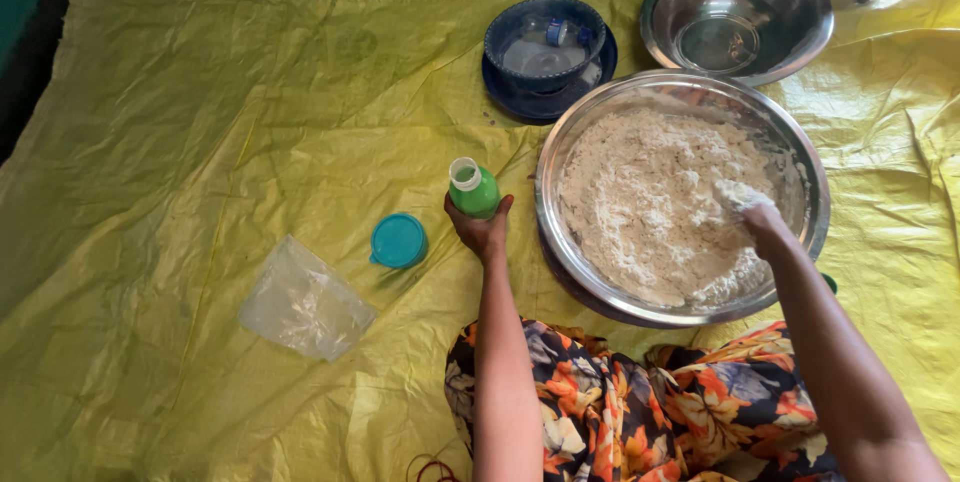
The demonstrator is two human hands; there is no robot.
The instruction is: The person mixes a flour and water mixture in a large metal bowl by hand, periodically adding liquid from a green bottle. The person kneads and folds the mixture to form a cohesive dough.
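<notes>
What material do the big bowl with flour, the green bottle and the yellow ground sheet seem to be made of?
The big bowl looks like polished metal, probably steel: its rim is silvery and mirrors the light. The green bottle in the left hand seems smooth plastic, slightly translucent at its neck. The yellow sheet appears to be thin coated plastic or woven tarpaulin: it creases sharply and has a dull shine.

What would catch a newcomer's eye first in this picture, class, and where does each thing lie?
The big steel bowl of pale flour at centre right stands out first, with the right hand sunk in it and dusted white. Just left of the bowl, the left hand grips an open green bottle upright. All of it rests on a crinkled yellow sheet, with a teal lid lying left of the bottle.
</notes>
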